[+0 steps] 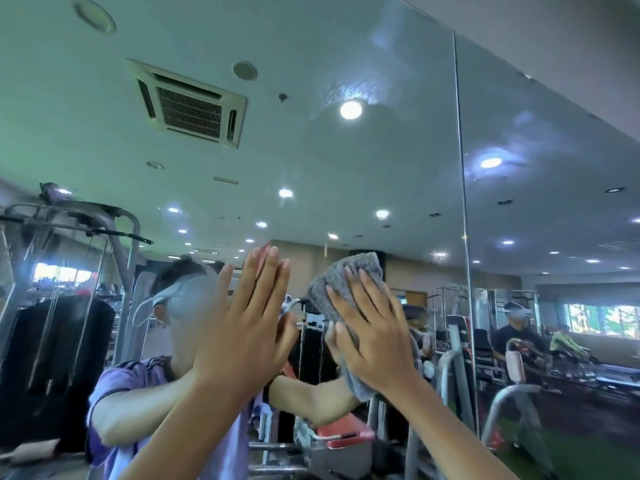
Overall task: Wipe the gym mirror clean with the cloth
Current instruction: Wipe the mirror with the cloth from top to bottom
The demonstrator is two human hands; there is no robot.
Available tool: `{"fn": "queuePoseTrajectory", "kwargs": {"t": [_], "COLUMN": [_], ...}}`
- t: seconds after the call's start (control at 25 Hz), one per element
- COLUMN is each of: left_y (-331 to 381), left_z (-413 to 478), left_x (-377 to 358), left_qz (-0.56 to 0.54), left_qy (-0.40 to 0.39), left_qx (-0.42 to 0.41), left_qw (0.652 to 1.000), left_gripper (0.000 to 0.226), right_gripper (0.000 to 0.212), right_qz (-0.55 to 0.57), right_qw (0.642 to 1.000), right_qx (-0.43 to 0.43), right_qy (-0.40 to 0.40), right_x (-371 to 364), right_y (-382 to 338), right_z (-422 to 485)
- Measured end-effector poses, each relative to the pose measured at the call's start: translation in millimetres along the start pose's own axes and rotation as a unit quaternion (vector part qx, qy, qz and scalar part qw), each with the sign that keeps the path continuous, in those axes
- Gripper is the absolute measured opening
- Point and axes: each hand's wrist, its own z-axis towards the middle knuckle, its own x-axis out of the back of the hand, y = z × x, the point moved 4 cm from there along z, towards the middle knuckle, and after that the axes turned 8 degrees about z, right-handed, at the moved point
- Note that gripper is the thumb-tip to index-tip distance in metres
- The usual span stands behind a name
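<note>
Grey terry cloth [349, 271] lies flat against the mirror [311, 150], pinned under the right grip [374, 337]. That grip's fingers are spread and straight across the cloth, pressing rather than clutching. The cloth pokes out above the fingertips and hangs out below the heel of the palm.

The job looks underway and far from finished, since the cloth covers only a small patch of a large pane. Well above the right grip, around a reflected ceiling lamp [350, 109], the glass carries a pale, streaky film [346, 85] with a curved edge. It could be damp wipe marks or smears not yet cleared; I cannot tell which. Past the seam [462, 188] to the right of the right grip, the next pane [554, 140] shows similar cloudy patches, so it likely needs a pass too. Glass to the left of both grips reflects fairly crisply, though small marks might not show.

The left grip [246, 317] is just beside the right one, on its left, with fingers straight and pressed together. Its fingertips meet their own reflection, so it seems to rest on the glass as a brace, and it holds nothing. Reflected around the grips are a purple shirt [138, 386] and gym machines [69, 271], with a ceiling vent [188, 103] far above.
</note>
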Motion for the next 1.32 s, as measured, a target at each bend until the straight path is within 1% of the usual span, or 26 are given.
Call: {"fn": "queuePoseTrajectory", "kwargs": {"t": [0.08, 0.16, 0.2, 0.24, 0.28, 0.32, 0.36, 0.4, 0.44, 0.48, 0.52, 0.56, 0.6, 0.64, 0.72, 0.76, 0.8, 0.84, 0.92, 0.96, 1.0, 1.04, 1.08, 1.16, 1.24, 1.32], "left_y": [-0.6, -3.1, -4.9, -8.1, -12.2, -17.7, -23.3, -29.6, -36.6, -42.9, -48.4, -52.5, -56.5, -61.7, -75.3, -81.3, -85.7, -88.7, -90.5, -90.5, -90.2, -90.0, -90.5, -92.5, -91.7, -86.3], "left_z": [1.1, 5.0, 6.9, 7.8, 8.1, 9.2, 12.1, 17.4, 26.3, 37.5, 52.5, 69.0, 86.1, 103.0, 131.2, 141.7, 149.3, 154.4, 156.3, 154.8, 153.5, 152.5, 151.7, 151.2, 149.5, 143.7], "left_x": [0.7, 2.3, 4.0, 5.9, 7.8, 9.4, 10.2, 10.3, 10.0, 9.2, 8.0, 6.4, 4.6, 3.2, 0.9, 0.2, -0.9, -2.6, -4.3, -4.0, -3.5, -3.1, -2.7, -3.7, -3.8, -3.4], "left_qz": [0.002, 0.003, -0.003, -0.008, -0.009, -0.008, -0.005, -0.001, 0.003, 0.008, 0.015, 0.024, 0.036, 0.048, 0.067, 0.071, 0.07, 0.066, 0.055, 0.048, 0.043, 0.04, 0.041, 0.047, 0.042, 0.033], "left_qy": [-0.002, 0.001, 0.001, 0.003, 0.005, 0.006, 0.005, 0.005, 0.006, 0.008, 0.012, 0.016, 0.019, 0.02, 0.012, 0.005, -0.001, -0.006, -0.005, -0.002, -0.002, -0.007, -0.012, -0.018, -0.027, -0.034], "left_qx": [-0.003, -0.003, -0.004, -0.008, -0.017, -0.03, -0.044, -0.051, -0.051, -0.047, -0.044, -0.045, -0.049, -0.051, -0.045, -0.04, -0.035, -0.03, -0.017, -0.012, -0.01, -0.009, -0.009, -0.006, 0.004, 0.019], "left_qw": [1.0, 1.0, 1.0, 1.0, 1.0, 0.999, 0.999, 0.999, 0.999, 0.999, 0.999, 0.999, 0.998, 0.997, 0.997, 0.997, 0.997, 0.997, 0.998, 0.999, 0.999, 0.999, 0.999, 0.999, 0.999, 0.999], "left_gripper": [0.066, 0.065, 0.065, 0.065, 0.065, 0.064, 0.065, 0.065, 0.066, 0.066, 0.066, 0.066, 0.065, 0.064, 0.065, 0.066, 0.066, 0.067, 0.068, 0.069, 0.071, 0.073, 0.076, 0.078, 0.078, 0.078], "right_gripper": [0.054, 0.056, 0.056, 0.056, 0.055, 0.053, 0.052, 0.052, 0.053, 0.054, 0.055, 0.054, 0.053, 0.053, 0.053, 0.053, 0.054, 0.056, 0.057, 0.055, 0.053, 0.052, 0.052, 0.054, 0.056, 0.057], "right_qz": [-0.003, 0.024, 0.04, 0.04, 0.026, 0.006, -0.012, -0.024, -0.033, -0.032, -0.008, 0.031, 0.044, 0.033, 0.008, -0.008, -0.022, -0.039, -0.028, -0.001, 0.026, 0.029, 0.027, 0.008, -0.001, -0.026], "right_qw": [0.996, 0.959, 0.943, 0.949, 0.975, 0.997, 0.998, 0.992, 0.992, 0.999, 0.991, 0.962, 0.947, 0.959, 0.999, 0.996, 0.989, 0.991, 0.996, 0.979, 0.96, 0.959, 0.971, 0.998, 0.997, 0.995], "right_qx": [-0.086, -0.27, -0.32, -0.304, -0.212, -0.078, 0.049, 0.116, 0.109, 0.018, -0.129, -0.261, -0.31, -0.273, -0.023, 0.091, 0.14, 0.125, -0.078, -0.192, -0.262, -0.27, -0.228, -0.048, 0.08, 0.096], "right_qy": [0.025, 0.076, 0.08, 0.075, 0.061, 0.021, -0.023, -0.05, -0.052, -0.025, 0.035, 0.07, 0.074, 0.072, 0.034, -0.004, -0.033, -0.037, 0.037, 0.074, 0.092, 0.084, 0.071, 0.04, 0.002, -0.01], "right_x": [3.7, 6.8, 7.2, 7.2, 6.4, 4.3, 5.2, 9.2, 11.7, 14.9, 20.1, 20.2, 19.2, 18.3, 10.0, 10.9, 14.1, 15.9, 27.2, 31.7, 32.9, 33.0, 30.4, 19.2, 16.5, 21.5], "right_y": [24.1, 35.4, 32.9, 26.6, 19.9, 15.5, 21.6, 39.0, 56.8, 72.9, 84.6, 82.5, 68.8, 51.5, 34.8, 41.3, 60.7, 81.4, 110.6, 113.1, 103.0, 85.0, 67.7, 44.2, 42.6, 67.3], "right_z": [28.7, 76.6, 95.7, 106.9, 109.9, 103.1, 92.5, 88.1, 96.6, 115.0, 139.9, 161.3, 177.4, 186.2, 176.4, 163.6, 160.1, 168.2, 211.8, 239.7, 262.8, 276.6, 281.5, 256.0, 199.5, 181.5]}}
